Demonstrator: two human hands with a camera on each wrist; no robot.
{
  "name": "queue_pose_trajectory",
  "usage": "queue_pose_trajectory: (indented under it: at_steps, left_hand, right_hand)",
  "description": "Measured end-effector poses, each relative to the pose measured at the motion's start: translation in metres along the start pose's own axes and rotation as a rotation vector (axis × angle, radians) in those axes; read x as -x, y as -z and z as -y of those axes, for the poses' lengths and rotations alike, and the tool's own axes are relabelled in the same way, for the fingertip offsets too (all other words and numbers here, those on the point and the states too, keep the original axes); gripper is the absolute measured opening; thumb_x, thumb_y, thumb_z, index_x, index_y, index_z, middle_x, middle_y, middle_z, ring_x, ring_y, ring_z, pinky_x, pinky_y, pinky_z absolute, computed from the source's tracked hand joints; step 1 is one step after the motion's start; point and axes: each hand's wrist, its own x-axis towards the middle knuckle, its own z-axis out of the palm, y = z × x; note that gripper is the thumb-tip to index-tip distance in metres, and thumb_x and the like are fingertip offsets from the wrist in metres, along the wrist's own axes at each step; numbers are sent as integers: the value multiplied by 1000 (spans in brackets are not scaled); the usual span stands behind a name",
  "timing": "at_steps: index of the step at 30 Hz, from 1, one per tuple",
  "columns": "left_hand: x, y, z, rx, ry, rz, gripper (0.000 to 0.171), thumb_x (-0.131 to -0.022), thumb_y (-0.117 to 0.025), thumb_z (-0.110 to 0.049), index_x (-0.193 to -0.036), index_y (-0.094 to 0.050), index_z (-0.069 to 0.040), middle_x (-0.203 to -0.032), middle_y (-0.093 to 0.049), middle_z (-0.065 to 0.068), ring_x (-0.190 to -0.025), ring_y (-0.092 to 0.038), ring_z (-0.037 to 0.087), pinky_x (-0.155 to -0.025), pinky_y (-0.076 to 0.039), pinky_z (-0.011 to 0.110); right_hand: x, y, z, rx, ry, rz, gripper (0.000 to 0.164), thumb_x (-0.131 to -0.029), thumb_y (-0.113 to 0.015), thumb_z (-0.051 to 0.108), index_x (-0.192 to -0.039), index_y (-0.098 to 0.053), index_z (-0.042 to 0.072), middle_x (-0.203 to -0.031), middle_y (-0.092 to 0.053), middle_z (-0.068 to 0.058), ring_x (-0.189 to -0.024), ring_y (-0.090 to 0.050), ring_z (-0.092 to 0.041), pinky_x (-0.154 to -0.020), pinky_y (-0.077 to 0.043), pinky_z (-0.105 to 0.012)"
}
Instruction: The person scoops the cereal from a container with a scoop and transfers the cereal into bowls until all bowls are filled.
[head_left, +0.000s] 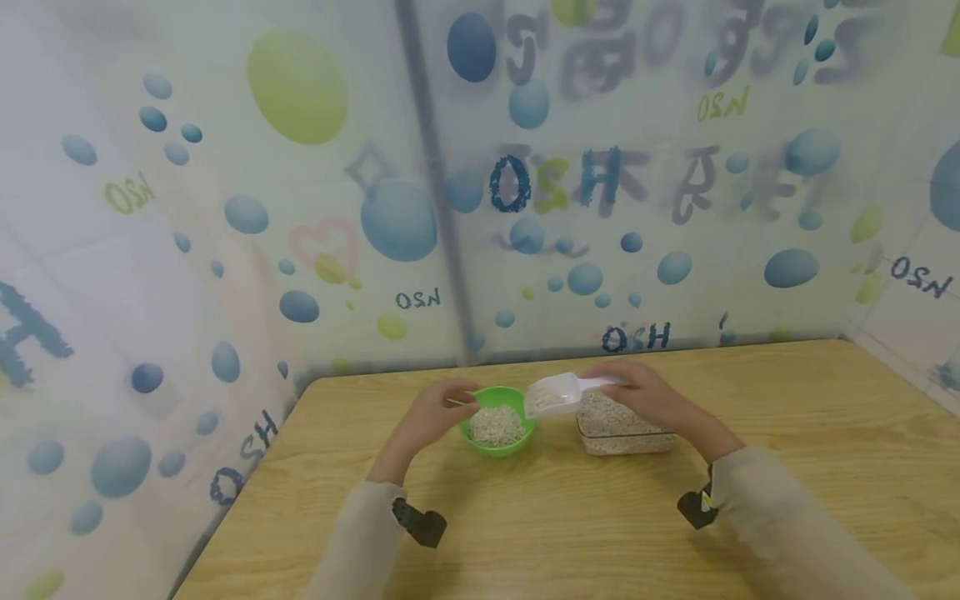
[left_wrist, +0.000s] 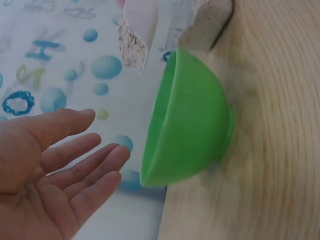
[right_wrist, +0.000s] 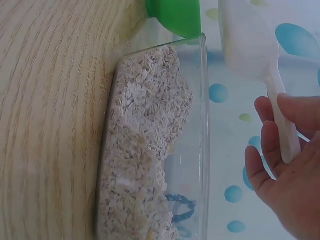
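Observation:
My right hand (right_wrist: 295, 145) grips the handle of a white plastic scoop (right_wrist: 250, 42), thumb along one side and fingers beneath. Oat flakes lie in the scoop (head_left: 553, 395), which hangs between the green bowl (head_left: 497, 450) and a clear container (head_left: 626, 446). More flakes (head_left: 497, 425) fill much of the bowl. Beside the bowl's left rim is my left hand (head_left: 442, 408); in the left wrist view that hand (left_wrist: 65, 175) has its fingers loosely extended, apart from the bowl (left_wrist: 192, 125), with nothing in them. Flakes (right_wrist: 145, 130) are heaped unevenly inside the container.
The bowl and container stand on a wooden table (head_left: 525, 533), the container to the right. Behind the table's far edge hangs a pale curtain (head_left: 465, 292) printed with blue and green dots. Each wrist wears a small black camera (head_left: 423, 525).

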Motion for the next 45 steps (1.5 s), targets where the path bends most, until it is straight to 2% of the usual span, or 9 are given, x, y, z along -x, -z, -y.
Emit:
queue_pose_trajectory:
  at_steps: [7,14,17,25,31,37,45]
  left_hand:
    - [4,5,17,21,41,-59,36,-87,-62,-8,-121,-55,3,-112,-59,18,-99,-58,33,-80,-50,41]
    - [5,2,31,54,89,-41,36,-88,-61,-7,-122,-55,3,-116,-57,19,-103,-56,34,-80,-50,41]
    - [5,0,35,60,76,-28,35,-88,-59,-6,-122,-55,3,-118,-55,21,-104,-55,37,-80,-50,42]
    - [5,-4,42,63,-18,-1,30,-89,-57,-1,-118,-57,7,-118,-55,23,-108,-51,38,-85,-47,43]
    - [5,-4,45,40,-22,8,30,-89,-57,-2,-117,-58,7,-118,-56,21,-102,-55,34,-84,-47,43]
    - [6,-3,46,45,-12,17,31,-88,-58,-2,-117,-57,7,-118,-55,24,-100,-55,34,-82,-48,42]
    - [4,-4,45,30,-7,12,31,-88,-58,-2,-117,-57,7,-117,-56,22,-101,-55,34,-83,-48,41]
  right_hand:
    - [-7,-4,5,-5,8,37,28,-95,-48,5,-120,-55,-5,-122,-53,-23,-115,-46,-40,-90,-40,-54]
    - [-12,-5,13,0,-22,84,29,-96,-46,5,-121,-54,-5,-124,-51,-22,-117,-44,-39,-92,-40,-52]
    - [-14,-7,15,-2,-34,96,29,-96,-45,3,-122,-53,-6,-124,-50,-22,-117,-43,-39,-92,-39,-53]
    - [-19,-9,13,49,-44,114,28,-95,-45,2,-121,-54,-4,-122,-53,-20,-114,-46,-37,-90,-41,-51]
    - [-27,-6,15,113,-50,166,28,-95,-45,4,-121,-56,0,-120,-54,-18,-109,-49,-34,-88,-42,-48]
    - [-42,-4,21,175,9,230,27,-94,-46,2,-118,-59,-2,-118,-56,-18,-110,-50,-35,-91,-41,-49]
    - [-53,-1,30,290,24,264,26,-92,-48,1,-114,-62,-2,-109,-61,-12,-98,-54,-28,-84,-45,-44]
